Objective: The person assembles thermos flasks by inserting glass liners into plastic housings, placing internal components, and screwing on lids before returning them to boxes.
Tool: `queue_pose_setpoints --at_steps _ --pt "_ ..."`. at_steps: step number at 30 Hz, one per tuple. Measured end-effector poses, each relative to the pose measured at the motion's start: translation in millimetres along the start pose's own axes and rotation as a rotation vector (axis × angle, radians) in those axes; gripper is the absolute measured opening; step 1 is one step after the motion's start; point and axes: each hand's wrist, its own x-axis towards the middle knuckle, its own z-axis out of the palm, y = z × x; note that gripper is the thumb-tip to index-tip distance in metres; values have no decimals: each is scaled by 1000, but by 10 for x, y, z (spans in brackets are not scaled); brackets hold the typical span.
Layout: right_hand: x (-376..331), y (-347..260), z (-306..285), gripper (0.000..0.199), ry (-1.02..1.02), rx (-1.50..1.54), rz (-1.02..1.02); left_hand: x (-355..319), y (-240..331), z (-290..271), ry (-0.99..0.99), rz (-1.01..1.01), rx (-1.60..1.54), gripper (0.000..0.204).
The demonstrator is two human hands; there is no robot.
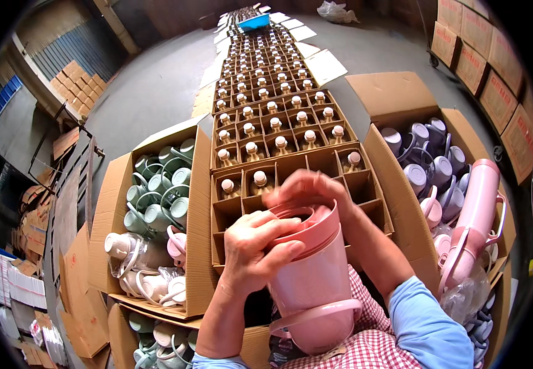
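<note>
A light pink vacuum-flask casing point(309, 280) with a darker pink collar point(319, 237) leans against my lap, its round opening upward. Its loop handle point(322, 313) hangs round the lower end. My left hand point(254, 249) is closed on the collar, thumb outside and fingers over the rim. Across the opening's far side lies my right hand point(316, 187), its fingers smeared by motion; whether they hold anything cannot be made out. Just beyond is a divided carton point(291, 166) with a few white-topped, bottle-shaped flask liners point(260, 181) and several vacant compartments.
Divided cartons of liners run away in a long row, with a blue basin point(254, 23) on top. To the left stands a carton point(199, 246) of green and white casings; to the right, a carton point(396, 190) of lilac and pink ones. Stacked boxes point(476, 67) line the far right.
</note>
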Motion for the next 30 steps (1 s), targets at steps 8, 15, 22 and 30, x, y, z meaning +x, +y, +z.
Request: queue_pose_setpoints --at_steps 8,15,22,30 --pt "-86 -152 -169 78 -79 -293 -155 101 145 -310 -273 43 131 34" --pt "-294 -252 206 81 -164 -758 -208 -134 -200 -161 73 248 -302 27" --pt "-35 86 -172 61 -37 30 -162 144 405 124 -17 120 451 28" --pt "-45 47 -30 57 20 -233 -296 241 558 230 32 244 455 23"
